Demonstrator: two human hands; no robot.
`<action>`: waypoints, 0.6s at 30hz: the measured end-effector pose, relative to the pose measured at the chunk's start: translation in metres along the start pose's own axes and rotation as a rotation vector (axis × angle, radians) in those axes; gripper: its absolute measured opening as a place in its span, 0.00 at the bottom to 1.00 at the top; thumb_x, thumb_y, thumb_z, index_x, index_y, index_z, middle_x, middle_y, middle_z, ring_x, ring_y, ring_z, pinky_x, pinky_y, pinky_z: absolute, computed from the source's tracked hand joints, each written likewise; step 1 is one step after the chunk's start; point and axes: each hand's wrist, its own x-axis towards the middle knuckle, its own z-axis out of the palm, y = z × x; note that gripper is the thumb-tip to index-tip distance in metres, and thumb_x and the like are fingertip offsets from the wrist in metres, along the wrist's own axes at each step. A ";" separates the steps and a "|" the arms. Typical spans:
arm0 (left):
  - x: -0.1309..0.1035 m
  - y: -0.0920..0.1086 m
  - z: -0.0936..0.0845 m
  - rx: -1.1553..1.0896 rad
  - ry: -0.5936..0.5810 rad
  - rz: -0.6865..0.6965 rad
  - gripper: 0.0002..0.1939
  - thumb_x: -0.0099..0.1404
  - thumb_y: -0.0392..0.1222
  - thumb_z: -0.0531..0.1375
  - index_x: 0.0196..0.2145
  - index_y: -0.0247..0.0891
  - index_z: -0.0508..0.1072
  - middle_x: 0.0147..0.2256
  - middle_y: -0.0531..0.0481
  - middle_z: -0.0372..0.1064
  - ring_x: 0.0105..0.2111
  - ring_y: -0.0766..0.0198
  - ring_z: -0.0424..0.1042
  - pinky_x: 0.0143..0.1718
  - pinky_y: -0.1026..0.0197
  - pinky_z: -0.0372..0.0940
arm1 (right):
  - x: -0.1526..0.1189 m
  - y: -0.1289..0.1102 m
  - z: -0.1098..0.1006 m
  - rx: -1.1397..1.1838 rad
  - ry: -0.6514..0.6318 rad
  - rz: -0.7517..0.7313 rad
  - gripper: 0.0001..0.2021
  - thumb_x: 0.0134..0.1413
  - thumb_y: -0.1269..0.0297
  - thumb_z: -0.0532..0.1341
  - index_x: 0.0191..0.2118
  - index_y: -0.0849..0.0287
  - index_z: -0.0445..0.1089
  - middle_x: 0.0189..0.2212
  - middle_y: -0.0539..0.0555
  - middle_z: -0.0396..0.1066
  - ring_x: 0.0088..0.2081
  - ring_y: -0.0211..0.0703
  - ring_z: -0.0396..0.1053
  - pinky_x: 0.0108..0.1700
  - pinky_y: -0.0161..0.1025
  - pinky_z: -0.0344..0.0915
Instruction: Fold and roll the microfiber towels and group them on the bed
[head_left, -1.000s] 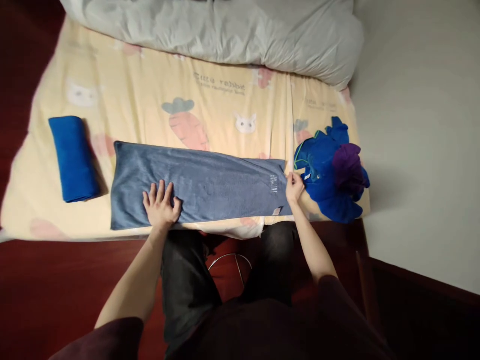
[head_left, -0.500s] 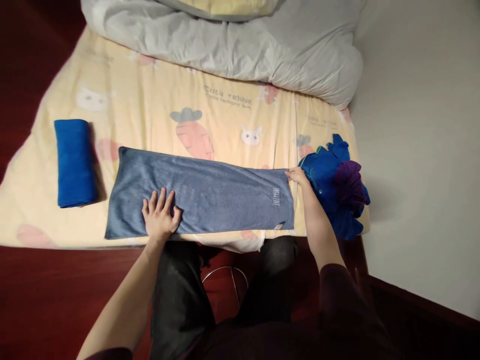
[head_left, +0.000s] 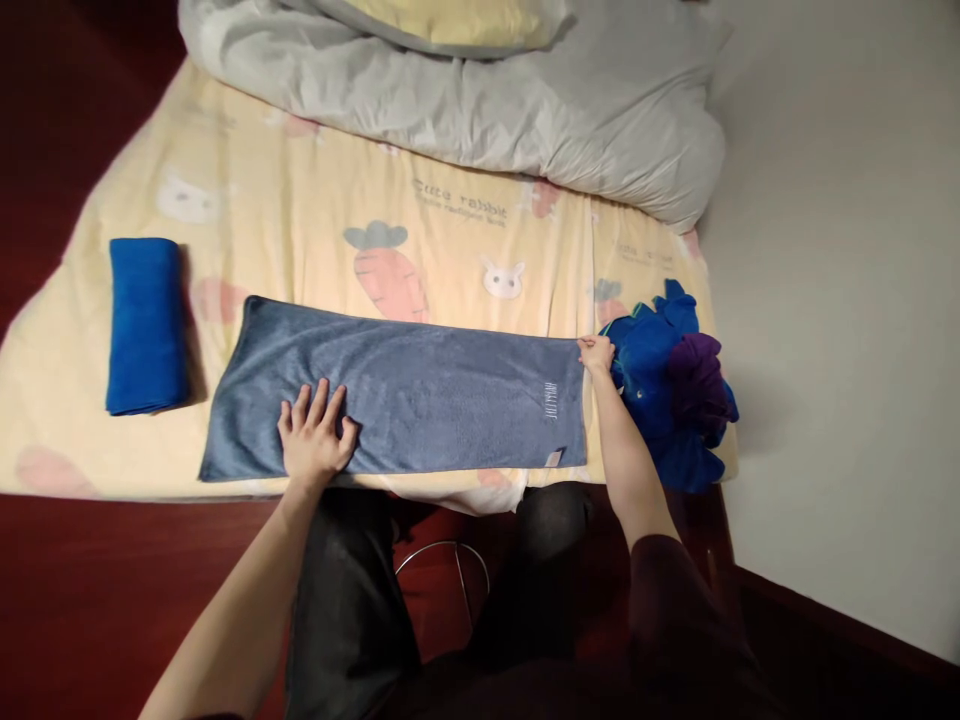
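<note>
A grey-blue towel (head_left: 450,400) lies stretched lengthwise along the near edge of the bed, with light lettering and a small tag at its right end. My left hand (head_left: 318,438) rests flat on its left part, fingers spread. At the far right corner of the towel, my right hand (head_left: 596,353) is closed, pinching that corner between thumb and fingers. To the left sits a folded bright blue towel (head_left: 147,325). Just beyond my right hand is a crumpled heap of blue cloth (head_left: 645,370) with a purple cloth (head_left: 699,375) on top.
A yellow sheet (head_left: 300,230) printed with carrots and rabbits covers the bed. Behind it are a bunched grey-white quilt (head_left: 480,110) and a yellow pillow (head_left: 457,22). A pale wall (head_left: 832,300) bounds the right side. Below my knees shows a curved metal bar (head_left: 442,545).
The right hand's fingers have drawn together on the towel's corner. The left hand stays flat on the towel, and the view has shifted slightly.
</note>
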 end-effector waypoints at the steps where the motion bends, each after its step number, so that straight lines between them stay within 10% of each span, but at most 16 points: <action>1: 0.000 0.001 -0.001 0.003 -0.003 -0.002 0.35 0.69 0.47 0.56 0.72 0.39 0.67 0.75 0.40 0.55 0.77 0.41 0.48 0.77 0.35 0.35 | -0.010 -0.006 0.003 -0.025 0.045 -0.003 0.14 0.65 0.68 0.62 0.52 0.61 0.81 0.51 0.63 0.82 0.47 0.52 0.83 0.54 0.45 0.77; 5: 0.001 0.004 -0.003 0.021 -0.015 -0.013 0.35 0.70 0.48 0.55 0.72 0.38 0.67 0.75 0.41 0.55 0.77 0.43 0.48 0.77 0.37 0.35 | -0.080 -0.037 0.031 -0.106 0.205 -0.323 0.26 0.70 0.65 0.56 0.70 0.63 0.66 0.70 0.67 0.64 0.68 0.57 0.69 0.70 0.53 0.65; 10: 0.000 0.005 -0.005 0.028 -0.027 -0.030 0.35 0.69 0.47 0.56 0.73 0.44 0.66 0.75 0.44 0.53 0.77 0.45 0.47 0.78 0.36 0.36 | -0.146 -0.041 0.067 -0.203 -0.185 -0.767 0.31 0.75 0.52 0.51 0.78 0.53 0.55 0.80 0.53 0.44 0.80 0.51 0.40 0.81 0.55 0.41; 18: -0.001 0.005 -0.003 0.002 -0.010 -0.024 0.35 0.69 0.46 0.57 0.72 0.41 0.67 0.75 0.42 0.54 0.77 0.40 0.48 0.76 0.30 0.37 | -0.058 0.001 0.039 -0.231 -0.139 -0.371 0.33 0.77 0.53 0.46 0.79 0.62 0.49 0.80 0.61 0.43 0.81 0.49 0.38 0.80 0.57 0.34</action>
